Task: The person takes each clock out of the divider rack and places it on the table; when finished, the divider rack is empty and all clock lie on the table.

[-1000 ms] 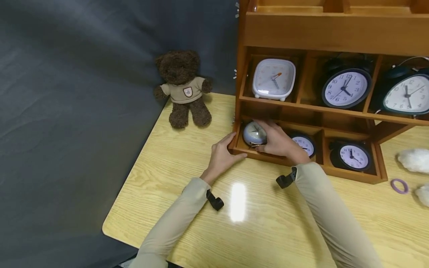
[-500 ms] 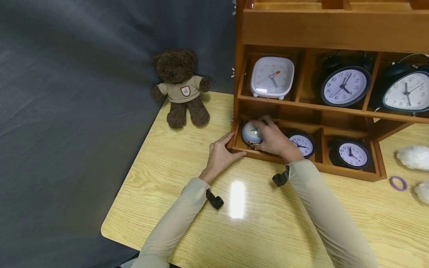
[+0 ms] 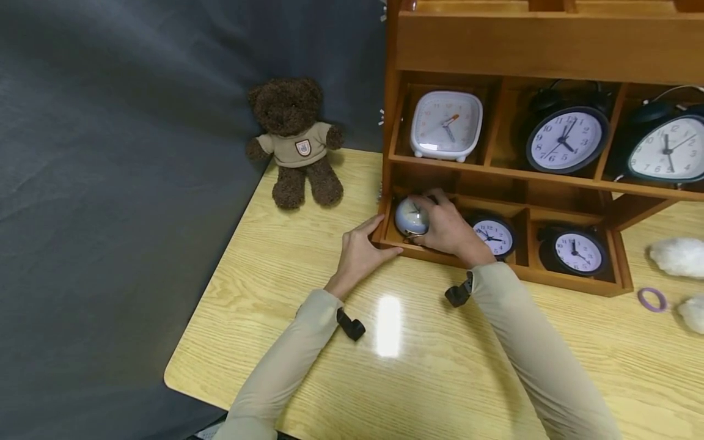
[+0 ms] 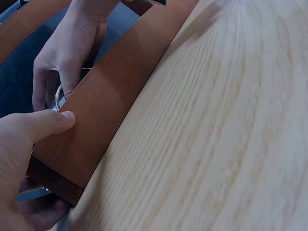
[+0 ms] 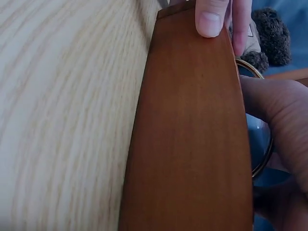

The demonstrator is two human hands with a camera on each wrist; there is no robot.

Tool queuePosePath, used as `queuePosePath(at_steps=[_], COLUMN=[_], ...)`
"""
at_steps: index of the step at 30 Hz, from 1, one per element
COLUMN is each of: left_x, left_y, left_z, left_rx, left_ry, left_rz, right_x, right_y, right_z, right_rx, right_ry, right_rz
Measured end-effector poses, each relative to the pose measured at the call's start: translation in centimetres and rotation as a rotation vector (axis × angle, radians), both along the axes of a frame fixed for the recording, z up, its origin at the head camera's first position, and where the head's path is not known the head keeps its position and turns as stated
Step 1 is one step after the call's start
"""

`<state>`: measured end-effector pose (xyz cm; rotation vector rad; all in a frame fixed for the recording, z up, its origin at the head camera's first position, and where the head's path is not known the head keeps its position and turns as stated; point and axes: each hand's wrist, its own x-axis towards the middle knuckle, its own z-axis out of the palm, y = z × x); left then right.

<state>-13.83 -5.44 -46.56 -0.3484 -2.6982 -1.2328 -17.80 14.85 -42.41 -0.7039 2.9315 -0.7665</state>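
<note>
In the head view, a small round alarm clock point(image 3: 409, 217) with a pale blue body and thin gold-coloured trim lies in the lower left compartment of a brown wooden shelf point(image 3: 572, 284). My right hand point(image 3: 448, 227) reaches in from the right and holds this clock, thumb near its lower edge and fingers over its far side. My left hand point(image 3: 360, 253) grips the shelf's front left corner. In the left wrist view its thumb point(image 4: 60, 121) presses the front board, while the other fingers wrap the end. Part of the clock's face is hidden by the right fingers.
Black round clocks point(image 3: 494, 238) sit in the other lower compartments. The tier above holds a white square clock point(image 3: 447, 125) and two dark twin-bell clocks. A brown teddy bear point(image 3: 299, 150) sits left of the shelf; a purple ring point(image 3: 652, 299) and white fluffy balls lie right.
My right hand has shifted slightly left around the round clock, uncovering more of the black clock beside it. The left hand keeps its grip on the corner.
</note>
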Motion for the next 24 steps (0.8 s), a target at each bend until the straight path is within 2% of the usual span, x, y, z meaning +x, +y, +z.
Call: queuePosePath(at_steps=[13, 24], left_x=[0.24, 0.04], left_y=[-0.19, -0.01], left_z=[-0.04, 0.09], left_rx=[-0.002, 0.008], left_ry=[-0.032, -0.032], left_rz=[0.005, 0.011], right_x=[0.33, 0.25], right_y=[-0.51, -0.53], right_z=[-0.63, -0.43], right_rx=[-0.008, -0.025], right_ry=[0.025, 0.098], right_rz=[-0.037, -0.059])
